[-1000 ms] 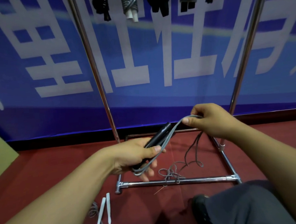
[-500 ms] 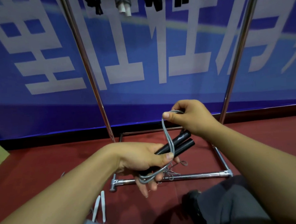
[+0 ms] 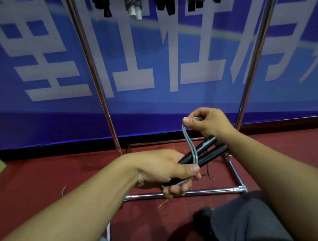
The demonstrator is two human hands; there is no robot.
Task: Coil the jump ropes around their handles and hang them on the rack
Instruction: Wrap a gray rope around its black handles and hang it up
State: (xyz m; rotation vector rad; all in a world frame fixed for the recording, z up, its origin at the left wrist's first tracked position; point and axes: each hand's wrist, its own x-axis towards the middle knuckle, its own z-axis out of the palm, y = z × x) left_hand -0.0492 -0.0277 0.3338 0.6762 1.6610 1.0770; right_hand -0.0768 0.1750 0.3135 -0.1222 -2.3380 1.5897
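Item: jump rope, two black handles [image 3: 202, 153] laid side by side, grey cord [image 3: 190, 146]. We hold the pair in our left hand [image 3: 162, 170], fingers curled round their lower ends, thumb pressing the cord against them; the handles point up and to the right. We pinch a loop of the cord in our right hand [image 3: 208, 123], thumb and forefinger closed on it, just above the handles. A loose length of cord trails to the red floor [image 3: 56, 173] below.

Rack [image 3: 186, 193]: chrome frame; near base bar just under our left hand, two uprights rising either side. Coiled ropes [image 3: 133, 2] hang at the top edge. No containers that we can see.

Beyond: blue banner [image 3: 151, 56] behind the rack. Open floor lies left of the base.
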